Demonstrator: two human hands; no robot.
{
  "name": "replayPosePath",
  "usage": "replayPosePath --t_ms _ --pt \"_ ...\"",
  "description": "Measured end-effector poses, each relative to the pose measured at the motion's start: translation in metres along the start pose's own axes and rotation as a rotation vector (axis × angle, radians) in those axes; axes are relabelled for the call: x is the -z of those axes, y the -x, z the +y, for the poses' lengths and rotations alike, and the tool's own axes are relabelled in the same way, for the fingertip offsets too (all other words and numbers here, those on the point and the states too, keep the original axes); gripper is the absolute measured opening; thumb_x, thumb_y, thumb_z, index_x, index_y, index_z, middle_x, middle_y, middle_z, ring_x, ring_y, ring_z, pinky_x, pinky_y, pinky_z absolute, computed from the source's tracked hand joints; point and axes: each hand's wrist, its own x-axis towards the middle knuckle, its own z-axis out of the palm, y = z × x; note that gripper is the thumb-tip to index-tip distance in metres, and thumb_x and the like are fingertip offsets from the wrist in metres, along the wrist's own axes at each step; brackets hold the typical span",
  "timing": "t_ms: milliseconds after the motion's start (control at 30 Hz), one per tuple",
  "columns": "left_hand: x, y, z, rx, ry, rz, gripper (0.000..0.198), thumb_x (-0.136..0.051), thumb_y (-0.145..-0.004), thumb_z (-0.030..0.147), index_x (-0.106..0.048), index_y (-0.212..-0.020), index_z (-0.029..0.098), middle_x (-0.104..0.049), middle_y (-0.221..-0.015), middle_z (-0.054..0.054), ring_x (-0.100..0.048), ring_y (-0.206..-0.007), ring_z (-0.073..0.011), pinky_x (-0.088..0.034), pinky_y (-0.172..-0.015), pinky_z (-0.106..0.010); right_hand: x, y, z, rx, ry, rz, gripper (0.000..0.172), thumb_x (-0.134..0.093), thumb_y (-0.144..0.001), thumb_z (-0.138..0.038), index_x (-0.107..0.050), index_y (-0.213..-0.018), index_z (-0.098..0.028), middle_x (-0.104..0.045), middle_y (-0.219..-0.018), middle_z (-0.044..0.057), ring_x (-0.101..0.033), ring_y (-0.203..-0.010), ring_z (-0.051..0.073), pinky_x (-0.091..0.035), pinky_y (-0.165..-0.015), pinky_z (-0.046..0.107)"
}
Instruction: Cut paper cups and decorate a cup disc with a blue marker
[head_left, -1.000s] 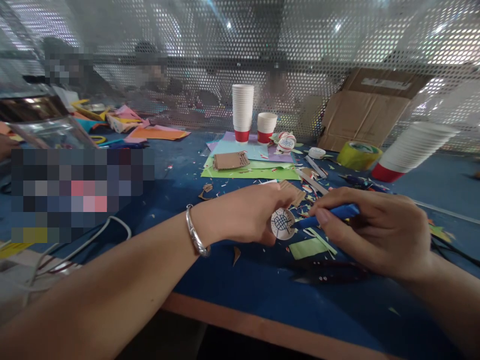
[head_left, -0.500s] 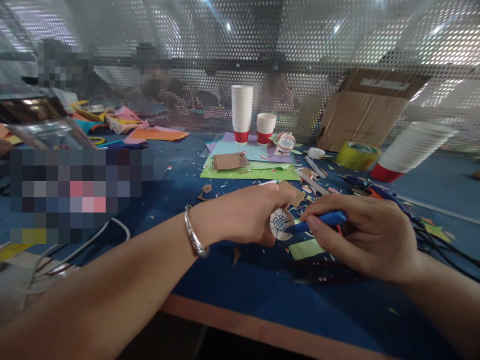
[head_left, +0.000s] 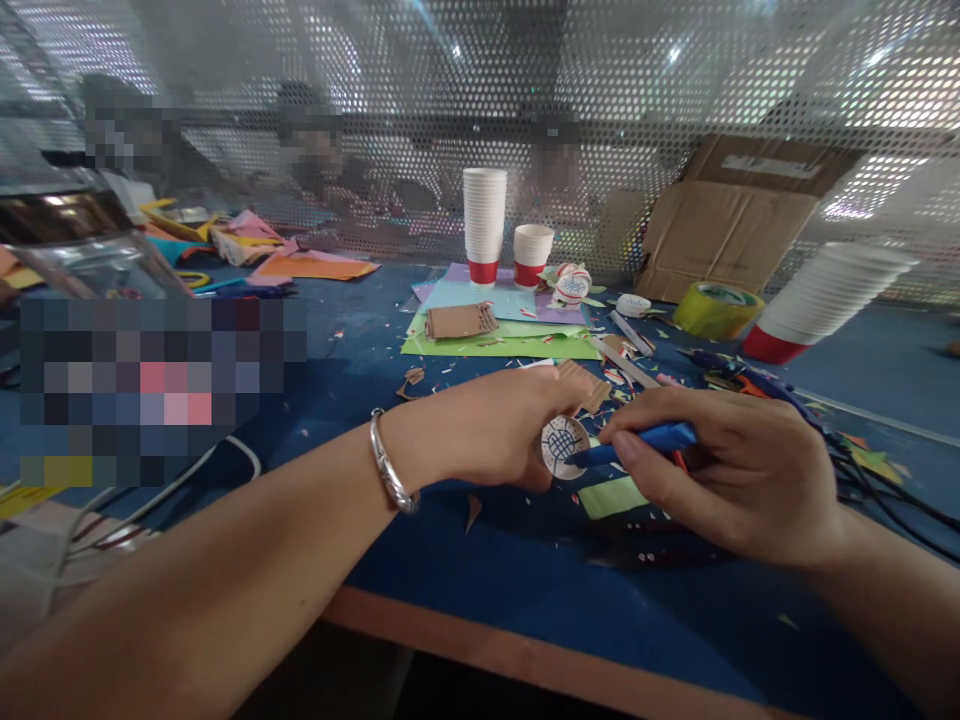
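My left hand (head_left: 517,425), with a silver bangle on its wrist, is closed around a small white paper cup bottom (head_left: 565,436). Its round face is turned toward me and bears dark blue crossing lines and small dots. In my right hand (head_left: 735,470) is a blue marker (head_left: 660,442), its tip at the lower right of that face; whether it touches cannot be made out. Below the two hands lies a pale green paper strip (head_left: 611,497). A corrugated cardboard piece (head_left: 589,385) sits just beyond my left fingers.
Stacked paper cups (head_left: 485,225) stand at the back; another stack (head_left: 829,305) leans at right beside yellow tape (head_left: 720,310). Coloured paper sheets (head_left: 495,343) hold a cardboard piece (head_left: 459,321). Scraps, dark cables, a cardboard box (head_left: 735,230) and a lidded jar (head_left: 75,240) surround the work area.
The marker tip has shifted slightly left on the round face, and the blue lines at its lower part look denser. Both hands stay nearly in place.
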Motion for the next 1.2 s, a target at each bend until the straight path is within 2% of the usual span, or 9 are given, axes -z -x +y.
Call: replayPosePath --t_ms 167,500,700,867,1100,1200 --pt "-0.0006 0.0005 0.0001 -0.010 0.004 0.009 0.047 -0.072 -0.069 0.008 -0.057 -0.112 0.020 -0.061 -0.115 -0.003 -0.058 -0.087 -0.0164 -0.043 -0.078 -0.027 0.0012 0.0000 0.0004 -0.005 -0.009 0.005 0.011 -0.065 -0.080 -0.010 -0.066 -0.079 -0.021 -0.066 -0.058 -0.006 -0.052 -0.039 0.005 -0.043 -0.043 0.018" --pt "-0.0018 0.0002 -0.0017 -0.021 0.007 0.023 0.045 -0.071 -0.067 0.006 -0.057 -0.108 0.021 -0.062 -0.117 -0.004 -0.058 -0.096 -0.0191 -0.042 -0.078 -0.027 -0.0009 0.0025 0.0017 -0.006 -0.038 0.003 0.011 -0.064 -0.082 -0.010 -0.066 -0.081 -0.021 -0.069 -0.063 -0.004 -0.061 -0.047 0.008 -0.047 -0.048 0.019" --pt "-0.0032 -0.0005 -0.0057 -0.044 -0.009 0.027 0.043 -0.073 -0.069 0.010 -0.057 -0.108 0.021 -0.062 -0.114 -0.003 -0.058 -0.097 -0.0187 -0.043 -0.079 -0.027 -0.0019 0.0022 0.0025 -0.015 -0.073 0.014 0.006 -0.065 -0.082 -0.013 -0.068 -0.081 -0.018 -0.068 -0.061 -0.002 -0.059 -0.046 0.008 -0.047 -0.048 0.019" --pt "-0.0031 -0.0007 -0.0047 -0.030 -0.017 0.029 0.042 -0.073 -0.070 0.011 -0.056 -0.107 0.021 -0.061 -0.120 -0.003 -0.058 -0.099 -0.0189 -0.043 -0.083 -0.028 -0.0012 0.0032 0.0015 -0.028 -0.076 0.032 0.007 -0.067 -0.081 -0.011 -0.068 -0.081 -0.018 -0.067 -0.059 -0.004 -0.056 -0.042 0.006 -0.046 -0.047 0.018" --pt "-0.0028 -0.0016 -0.0033 -0.014 -0.045 0.011 0.045 -0.073 -0.070 0.012 -0.056 -0.110 0.020 -0.062 -0.115 -0.004 -0.059 -0.098 -0.0204 -0.043 -0.079 -0.028 -0.0017 0.0033 0.0026 0.006 -0.104 -0.033 0.009 -0.065 -0.083 -0.009 -0.067 -0.082 -0.018 -0.069 -0.062 -0.004 -0.060 -0.049 0.006 -0.046 -0.050 0.016" --pt "-0.0025 -0.0018 -0.0029 -0.016 -0.054 0.012 0.045 -0.072 -0.070 0.013 -0.056 -0.111 0.020 -0.062 -0.114 -0.004 -0.059 -0.098 -0.0209 -0.043 -0.079 -0.029 -0.0017 0.0028 0.0026 0.002 -0.092 -0.038 0.009 -0.064 -0.083 -0.010 -0.067 -0.084 -0.018 -0.068 -0.060 -0.004 -0.058 -0.046 0.005 -0.045 -0.047 0.016"
